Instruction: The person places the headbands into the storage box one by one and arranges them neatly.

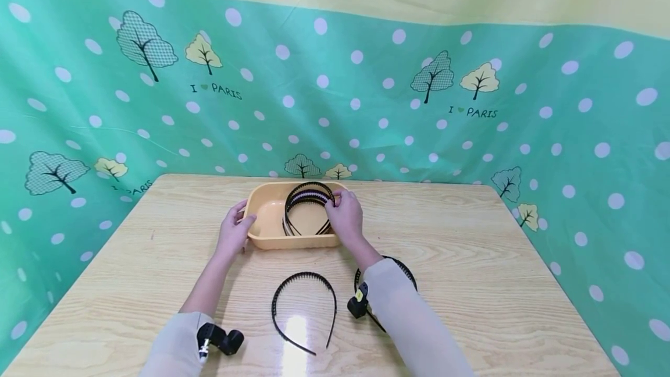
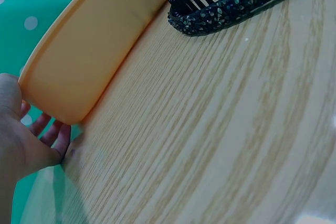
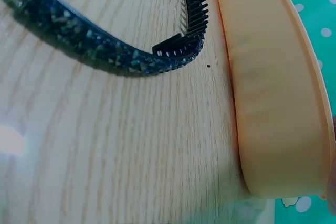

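My left hand [image 1: 234, 231] grips the left end of a shallow orange plastic basket [image 1: 267, 242], thumb over the rim and fingers outside, as the left wrist view also shows. Several toothed headbands [image 1: 309, 192], mostly black with a pale one among them, stand bunched in the basket's right half. Over that right end, my right hand [image 1: 346, 217] pinches the right side of a black headband at the bunch; its fingertips are partly hidden. In the right wrist view only a sliver of this hand shows beside the basket's rim.
A black toothed headband [image 1: 305, 275] with a glittery outer face lies on the wooden table [image 1: 471, 231] in front of the basket. Another black headband [image 1: 403, 267] lies to the right, partly under my right forearm. Behind the table hangs a green dotted cloth [image 1: 366, 132].
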Demonstrator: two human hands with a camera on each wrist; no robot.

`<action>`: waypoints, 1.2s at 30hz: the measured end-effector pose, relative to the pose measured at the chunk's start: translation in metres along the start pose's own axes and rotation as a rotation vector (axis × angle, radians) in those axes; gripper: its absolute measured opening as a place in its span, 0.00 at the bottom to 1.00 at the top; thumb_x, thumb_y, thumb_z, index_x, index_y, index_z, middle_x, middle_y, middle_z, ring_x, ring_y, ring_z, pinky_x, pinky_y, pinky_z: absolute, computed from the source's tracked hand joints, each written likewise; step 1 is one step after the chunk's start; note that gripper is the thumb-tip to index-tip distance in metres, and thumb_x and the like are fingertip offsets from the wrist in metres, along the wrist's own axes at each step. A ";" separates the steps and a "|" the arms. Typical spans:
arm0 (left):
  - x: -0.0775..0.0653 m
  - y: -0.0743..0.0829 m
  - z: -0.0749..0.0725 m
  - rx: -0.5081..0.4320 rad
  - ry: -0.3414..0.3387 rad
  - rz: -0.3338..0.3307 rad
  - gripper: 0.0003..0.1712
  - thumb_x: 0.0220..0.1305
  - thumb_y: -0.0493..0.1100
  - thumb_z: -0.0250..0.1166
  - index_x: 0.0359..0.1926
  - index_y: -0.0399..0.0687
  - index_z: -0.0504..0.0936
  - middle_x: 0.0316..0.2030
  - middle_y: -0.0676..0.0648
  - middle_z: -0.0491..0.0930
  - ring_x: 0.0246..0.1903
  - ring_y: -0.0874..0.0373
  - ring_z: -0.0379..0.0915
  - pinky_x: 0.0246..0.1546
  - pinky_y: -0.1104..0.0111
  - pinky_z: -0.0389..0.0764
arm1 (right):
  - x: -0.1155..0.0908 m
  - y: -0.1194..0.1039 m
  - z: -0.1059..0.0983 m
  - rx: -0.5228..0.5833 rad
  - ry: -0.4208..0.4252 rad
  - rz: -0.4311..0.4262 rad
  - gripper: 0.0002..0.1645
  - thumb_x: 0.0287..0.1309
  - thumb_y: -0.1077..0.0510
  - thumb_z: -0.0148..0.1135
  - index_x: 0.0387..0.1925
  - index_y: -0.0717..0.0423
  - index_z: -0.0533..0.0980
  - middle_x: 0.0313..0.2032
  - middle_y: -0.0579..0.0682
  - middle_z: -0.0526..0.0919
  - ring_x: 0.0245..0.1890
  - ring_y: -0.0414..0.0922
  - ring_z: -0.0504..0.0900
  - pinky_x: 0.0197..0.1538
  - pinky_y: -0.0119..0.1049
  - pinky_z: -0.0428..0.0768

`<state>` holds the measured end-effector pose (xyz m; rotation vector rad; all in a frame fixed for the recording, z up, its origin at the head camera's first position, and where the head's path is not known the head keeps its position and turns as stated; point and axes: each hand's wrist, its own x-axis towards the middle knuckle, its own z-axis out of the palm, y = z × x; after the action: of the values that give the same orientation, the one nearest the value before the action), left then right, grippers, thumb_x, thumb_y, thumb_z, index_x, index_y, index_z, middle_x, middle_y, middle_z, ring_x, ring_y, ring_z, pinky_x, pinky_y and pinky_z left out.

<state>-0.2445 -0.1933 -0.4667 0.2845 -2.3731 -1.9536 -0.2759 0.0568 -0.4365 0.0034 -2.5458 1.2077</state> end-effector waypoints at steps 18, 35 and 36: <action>0.000 0.001 0.000 -0.010 -0.006 -0.006 0.32 0.68 0.41 0.51 0.71 0.50 0.54 0.62 0.35 0.64 0.55 0.44 0.66 0.30 0.78 0.76 | 0.000 -0.001 0.000 -0.039 -0.003 -0.010 0.16 0.53 0.59 0.59 0.45 0.58 0.78 0.29 0.49 0.76 0.27 0.43 0.72 0.30 0.32 0.73; -0.002 0.002 0.000 0.004 -0.017 0.004 0.33 0.69 0.43 0.51 0.72 0.49 0.52 0.62 0.34 0.63 0.56 0.44 0.66 0.32 0.78 0.77 | -0.003 0.000 0.000 -0.045 0.004 -0.054 0.15 0.53 0.59 0.61 0.44 0.57 0.78 0.30 0.48 0.75 0.27 0.42 0.71 0.29 0.31 0.72; -0.002 0.002 0.000 0.005 -0.018 0.005 0.33 0.69 0.43 0.50 0.72 0.49 0.52 0.62 0.34 0.63 0.56 0.44 0.66 0.32 0.78 0.77 | -0.003 0.000 0.000 -0.042 -0.001 -0.053 0.14 0.53 0.59 0.61 0.44 0.56 0.78 0.30 0.49 0.75 0.27 0.42 0.71 0.29 0.30 0.72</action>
<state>-0.2425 -0.1925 -0.4646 0.2622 -2.3882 -1.9562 -0.2728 0.0565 -0.4368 0.0618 -2.5549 1.1342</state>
